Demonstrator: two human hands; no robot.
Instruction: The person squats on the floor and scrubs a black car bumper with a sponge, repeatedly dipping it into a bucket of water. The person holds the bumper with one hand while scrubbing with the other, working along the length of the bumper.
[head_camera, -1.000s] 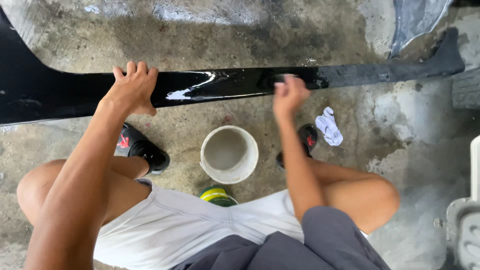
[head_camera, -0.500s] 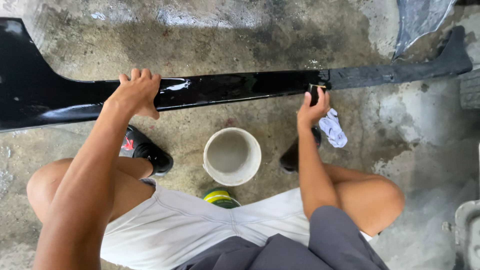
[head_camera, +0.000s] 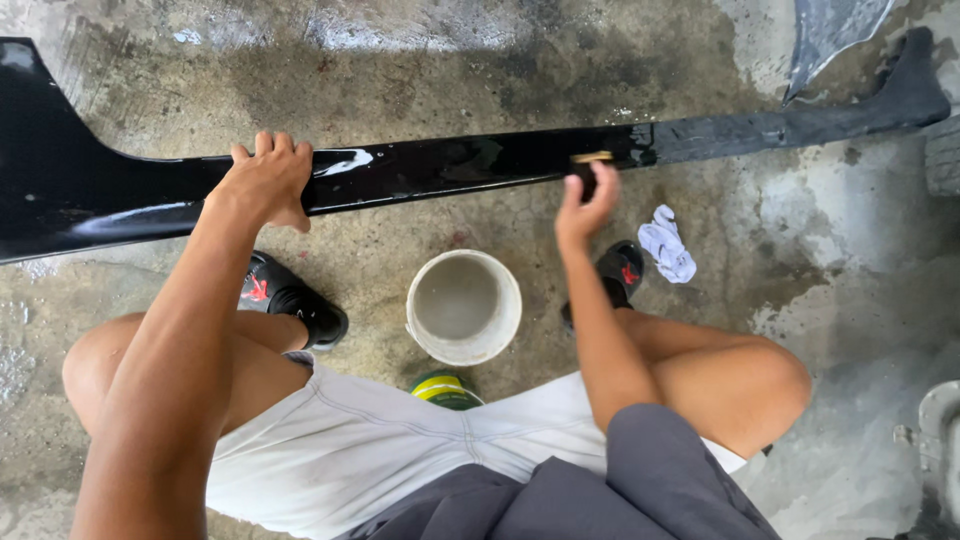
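both hands sit on the long black trim panel (head_camera: 450, 170) lying across the wet concrete floor (head_camera: 420, 60): left hand (head_camera: 268, 180) stays curled over its near edge, steadying it, while the right hand (head_camera: 588, 200) has slid along and now pinches a small tan pad (head_camera: 592, 157) against the panel, wrist raised, beyond the white bucket (head_camera: 463, 305).

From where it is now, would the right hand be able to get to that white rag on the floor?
Probably yes. The right hand is up at the black panel, and only bare wet concrete lies between it and the white rag.
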